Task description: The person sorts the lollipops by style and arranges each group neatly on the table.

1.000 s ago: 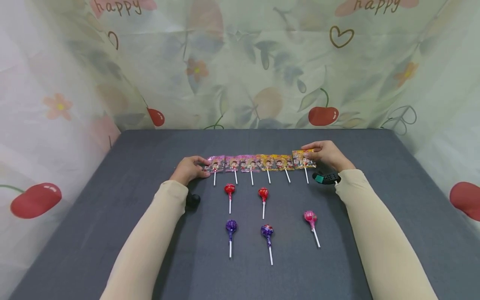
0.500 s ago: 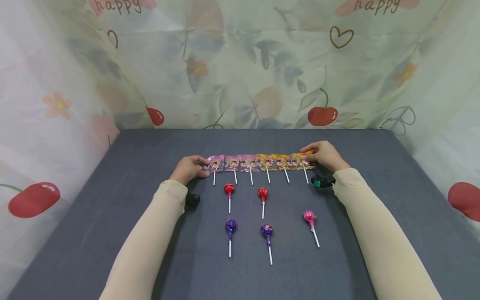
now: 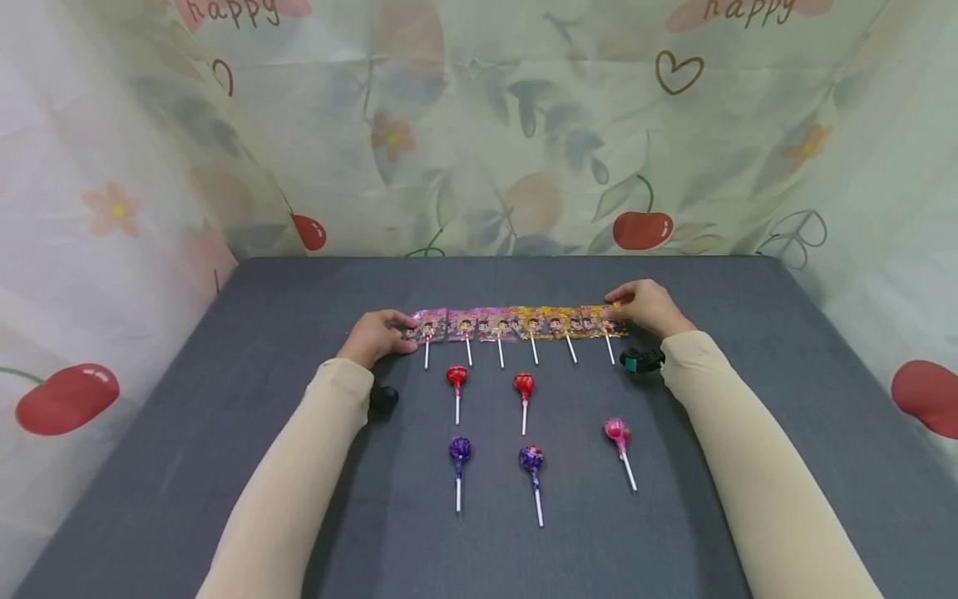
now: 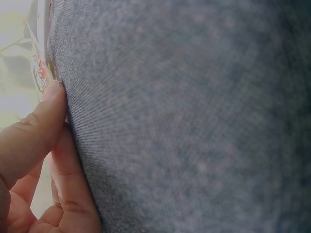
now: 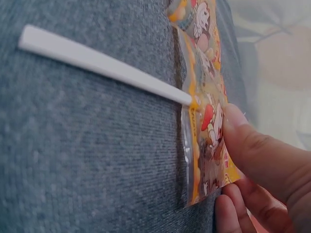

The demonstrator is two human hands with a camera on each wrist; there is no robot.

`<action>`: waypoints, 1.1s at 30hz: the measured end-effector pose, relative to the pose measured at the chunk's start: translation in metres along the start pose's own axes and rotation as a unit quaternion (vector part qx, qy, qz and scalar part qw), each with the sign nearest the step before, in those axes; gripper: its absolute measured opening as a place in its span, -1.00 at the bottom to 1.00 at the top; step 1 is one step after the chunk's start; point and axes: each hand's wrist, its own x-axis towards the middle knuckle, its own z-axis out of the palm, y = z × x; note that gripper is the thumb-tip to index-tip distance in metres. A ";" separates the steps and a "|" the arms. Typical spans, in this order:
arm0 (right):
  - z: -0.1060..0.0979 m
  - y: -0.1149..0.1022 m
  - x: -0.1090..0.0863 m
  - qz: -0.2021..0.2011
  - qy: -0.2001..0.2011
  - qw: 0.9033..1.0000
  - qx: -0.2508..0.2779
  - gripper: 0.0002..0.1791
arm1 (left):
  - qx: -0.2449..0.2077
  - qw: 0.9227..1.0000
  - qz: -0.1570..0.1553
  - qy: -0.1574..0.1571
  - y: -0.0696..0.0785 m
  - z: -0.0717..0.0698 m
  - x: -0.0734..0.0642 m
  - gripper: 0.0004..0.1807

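A row of flat-packet lollipops runs across the far part of the table, pink packets on the left and yellow on the right, sticks toward the person. At the left end, my left hand (image 3: 374, 337) holds the edge of a pink-wrapped lollipop (image 3: 430, 324); its thumb (image 4: 51, 97) lies at the packet in the left wrist view. My right hand (image 3: 649, 308) pinches the packet of the rightmost yellow-wrapped lollipop (image 5: 211, 131). That thumb presses on the packet's printed face, and the other fingers are partly hidden behind. The neighbouring yellow packet (image 3: 563, 322) meets it edge to edge.
Nearer the person lie two red ball lollipops (image 3: 456, 374) side by side, two purple ones (image 3: 460, 449) below them, and a pink one (image 3: 617, 429) at the right. All rest on the grey table (image 3: 299, 532). A printed curtain (image 3: 479, 125) stands behind the table.
My right hand has brought the rightmost yellow-wrapped lollipop slightly left and nearer, into line against its neighbour. My left hand has stayed at the row's left end.
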 end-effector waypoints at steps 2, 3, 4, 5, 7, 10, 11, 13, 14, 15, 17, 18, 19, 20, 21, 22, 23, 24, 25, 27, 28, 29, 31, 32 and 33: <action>0.000 0.001 0.001 0.006 -0.005 1.000 0.006 -0.57 | -0.001 1.000 0.000 -0.001 0.000 0.000 0.002 -0.56; 0.000 0.002 0.001 0.009 -0.007 1.000 0.009 -0.56 | -0.001 1.000 0.000 -0.002 -0.001 0.000 0.002 -0.56; 0.000 0.002 0.002 0.011 -0.009 1.000 0.012 -0.56 | 0.001 1.000 0.001 -0.003 -0.001 0.000 0.003 -0.56; 0.000 0.002 0.002 0.014 -0.010 1.000 0.014 -0.56 | 0.002 1.000 0.001 -0.003 -0.001 0.000 0.003 -0.56; 0.000 0.002 0.003 0.015 -0.012 1.000 0.019 -0.55 | 0.002 1.000 0.004 -0.004 -0.001 0.000 0.002 -0.56; 0.001 0.002 0.003 0.017 -0.015 1.000 0.021 -0.55 | 0.002 1.000 0.010 -0.007 0.000 -0.002 -0.002 -0.55; 0.001 0.002 0.003 0.018 -0.015 0.999 0.022 -0.55 | 0.001 1.000 0.012 -0.008 0.000 -0.002 -0.004 -0.55; 0.001 0.002 0.003 0.020 -0.015 0.999 0.022 -0.54 | -0.003 1.000 0.014 -0.009 0.000 -0.002 -0.005 -0.55; 0.000 0.002 0.003 0.022 -0.014 0.999 0.022 -0.54 | -0.005 1.000 0.013 -0.009 0.000 -0.002 -0.004 -0.55; 0.000 0.002 0.003 0.024 -0.014 0.999 0.022 -0.54 | -0.008 1.000 0.012 -0.009 0.000 -0.002 -0.004 -0.55; 0.000 0.002 0.003 0.026 -0.011 0.999 0.021 -0.54 | -0.012 1.000 0.008 -0.007 0.000 -0.001 -0.002 -0.54; 0.000 0.003 0.003 0.026 -0.010 0.999 0.020 -0.54 | -0.015 1.000 0.005 -0.007 -0.001 -0.001 -0.002 -0.54; 0.000 0.002 0.003 0.025 -0.008 0.999 0.019 -0.54 | -0.019 1.000 0.004 -0.008 -0.001 -0.001 -0.001 -0.54; -0.001 0.002 0.002 0.026 -0.007 0.999 0.018 -0.55 | -0.024 1.000 0.004 -0.009 -0.001 -0.001 -0.001 -0.54; -0.001 0.002 0.002 0.026 -0.006 0.999 0.018 -0.55 | -0.029 1.000 0.003 -0.009 -0.002 -0.001 -0.001 -0.55; -0.001 0.003 0.002 0.025 -0.004 1.000 0.018 -0.55 | -0.038 0.999 0.003 -0.010 -0.003 -0.001 0.000 -0.55; -0.001 0.003 0.002 0.025 -0.004 1.000 0.018 -0.55 | -0.047 0.999 0.005 -0.012 -0.004 -0.001 0.000 -0.55; -0.001 0.003 0.002 0.026 -0.004 0.999 0.019 -0.56 | -0.060 0.998 0.008 -0.015 -0.005 -0.001 0.000 -0.54; -0.001 0.003 0.002 0.026 -0.004 0.999 0.020 -0.56 | -0.072 0.997 0.009 -0.018 -0.007 -0.002 0.000 -0.54; -0.001 0.003 0.002 0.026 -0.005 0.999 0.022 -0.57 | -0.097 0.995 0.010 -0.022 -0.011 -0.003 0.000 -0.53; -0.001 0.003 0.002 0.025 -0.006 0.999 0.023 -0.57 | -0.109 0.994 0.011 -0.026 -0.012 -0.003 -0.001 -0.52; -0.001 0.003 0.001 0.024 -0.007 0.999 0.023 -0.57 | -0.122 0.992 0.011 -0.030 -0.014 -0.004 -0.002 -0.51; -0.001 0.003 0.001 0.021 -0.010 0.999 0.024 -0.57 | -0.154 0.987 0.006 -0.035 -0.016 -0.005 -0.003 -0.50; -0.002 0.004 0.001 0.020 -0.011 0.999 0.024 -0.57 | -0.169 0.985 0.004 -0.039 -0.017 -0.006 -0.004 -0.50; -0.002 0.004 0.001 0.019 -0.012 0.999 0.024 -0.57 | -0.186 0.982 0.004 -0.043 -0.018 -0.006 -0.005 -0.49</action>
